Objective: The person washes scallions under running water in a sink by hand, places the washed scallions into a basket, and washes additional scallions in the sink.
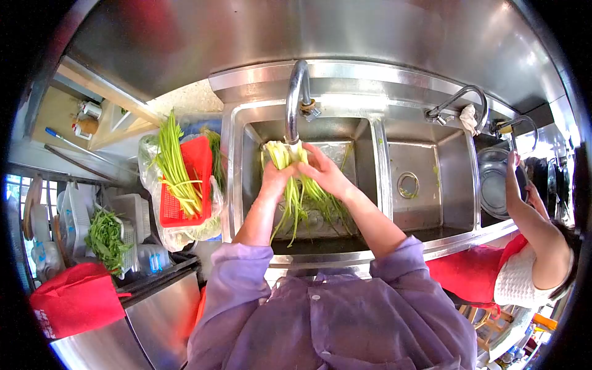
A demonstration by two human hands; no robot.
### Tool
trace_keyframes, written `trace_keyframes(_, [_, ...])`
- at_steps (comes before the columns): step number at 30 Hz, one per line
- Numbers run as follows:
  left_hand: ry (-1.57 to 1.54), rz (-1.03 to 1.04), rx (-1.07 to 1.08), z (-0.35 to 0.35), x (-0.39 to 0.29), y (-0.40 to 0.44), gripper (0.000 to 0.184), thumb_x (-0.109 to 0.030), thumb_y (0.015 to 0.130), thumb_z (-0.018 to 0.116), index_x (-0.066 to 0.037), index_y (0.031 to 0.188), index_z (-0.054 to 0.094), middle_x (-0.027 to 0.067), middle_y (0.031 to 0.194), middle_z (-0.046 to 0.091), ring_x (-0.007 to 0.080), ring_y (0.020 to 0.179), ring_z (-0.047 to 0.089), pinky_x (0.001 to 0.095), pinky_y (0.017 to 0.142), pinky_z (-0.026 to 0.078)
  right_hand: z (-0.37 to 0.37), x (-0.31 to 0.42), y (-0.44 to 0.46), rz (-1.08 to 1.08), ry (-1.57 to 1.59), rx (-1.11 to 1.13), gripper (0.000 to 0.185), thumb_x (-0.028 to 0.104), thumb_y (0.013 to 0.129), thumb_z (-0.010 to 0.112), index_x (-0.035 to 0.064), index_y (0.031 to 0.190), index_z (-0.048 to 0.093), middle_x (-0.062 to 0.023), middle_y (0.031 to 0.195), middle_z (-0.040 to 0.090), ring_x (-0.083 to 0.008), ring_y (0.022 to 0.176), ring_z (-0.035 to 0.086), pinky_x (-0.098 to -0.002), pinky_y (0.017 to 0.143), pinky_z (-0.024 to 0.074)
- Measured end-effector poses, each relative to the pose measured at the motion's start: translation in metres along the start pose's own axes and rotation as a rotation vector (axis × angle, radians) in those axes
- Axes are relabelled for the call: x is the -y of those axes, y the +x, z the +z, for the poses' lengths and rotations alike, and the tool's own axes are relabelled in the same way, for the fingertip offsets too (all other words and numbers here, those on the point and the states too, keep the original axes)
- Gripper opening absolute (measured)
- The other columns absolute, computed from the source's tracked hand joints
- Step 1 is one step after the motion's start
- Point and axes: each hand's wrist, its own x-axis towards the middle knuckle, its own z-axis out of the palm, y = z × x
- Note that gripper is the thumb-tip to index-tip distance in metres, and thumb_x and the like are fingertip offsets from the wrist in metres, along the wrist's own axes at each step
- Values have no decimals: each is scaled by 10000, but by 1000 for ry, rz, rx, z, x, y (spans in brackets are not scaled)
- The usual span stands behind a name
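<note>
A left hand (277,180) and right hand (323,174) grip green stalks (295,202), fingers curled around them beneath a faucet (291,111), apparently rinsing; turning them would call for loosened fingers.

Here are two hands, one left hand (276,182) and one right hand (325,174), and between their fingers one bunch of stalks (280,154). Just above the fingers is one tap (294,102); to the right of them are two more taps (483,105). Left of the fingers I count one red basket (199,158); far right, one other person (531,274).
</note>
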Motion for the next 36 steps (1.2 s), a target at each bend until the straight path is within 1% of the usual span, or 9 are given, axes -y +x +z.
trace_keyframes(5, [92,19,-82,-11,-8,-3,208,-58,704,639,-15,896,569,49,817,594,125,619,536,243,581,436,3,-9,21,116,-189,-304,237,187,861,492,19,1027,496,-28,824,573,-126,745,531,-266,686,442])
trace_keyframes(7, [-32,79,-50,-14,-25,-7,187,-54,704,641,-21,872,566,47,782,587,121,605,530,238,563,430,2,-2,24,21,85,-229,247,221,863,492,26,1014,508,-19,823,565,-112,745,530,-259,680,441])
trace_keyframes(15, [-205,193,85,-5,-56,12,181,-45,728,600,-1,894,541,74,776,579,152,641,544,264,601,444,0,33,21,-2,-25,-28,343,213,776,624,20,1041,525,-15,890,584,-82,844,505,-237,769,405])
trace_keyframes(20, [-437,79,152,-10,-51,12,223,-13,733,594,26,944,538,93,793,579,174,664,568,273,611,459,-6,28,22,86,-75,-30,226,199,786,604,22,922,566,22,772,559,-45,710,468,-215,639,402])
trace_keyframes(24, [-466,60,144,-10,-50,9,227,-27,732,603,27,944,541,90,792,581,170,666,568,270,608,461,-5,37,22,148,-42,-18,226,216,788,603,26,906,564,19,759,559,-49,698,469,-213,636,400])
trace_keyframes(27, [-270,53,52,-8,-46,5,205,-52,725,624,8,911,563,70,770,585,148,654,558,256,596,448,-2,43,24,146,68,-4,228,226,787,601,30,897,567,11,739,559,-59,672,470,-214,624,400])
trace_keyframes(29, [16,103,29,-10,-41,2,183,-70,703,652,-12,863,584,47,748,586,127,639,544,246,582,431,-3,29,29,183,-204,-20,252,235,779,605,25,915,573,-9,736,572,-74,660,479,-229,615,409])
trace_keyframes(33, [198,58,-64,-27,-41,0,162,-81,699,658,-16,834,592,36,725,585,124,618,536,251,567,422,-8,28,27,138,-423,-85,274,238,771,609,10,918,574,-67,764,605,-134,693,541,-287,666,438])
trace_keyframes(36, [140,37,-50,-44,-41,-2,207,-107,696,672,-9,860,592,53,770,600,142,674,565,262,615,438,-24,30,25,220,-247,-39,244,217,777,608,7,891,563,-47,735,582,-110,652,521,-261,616,431])
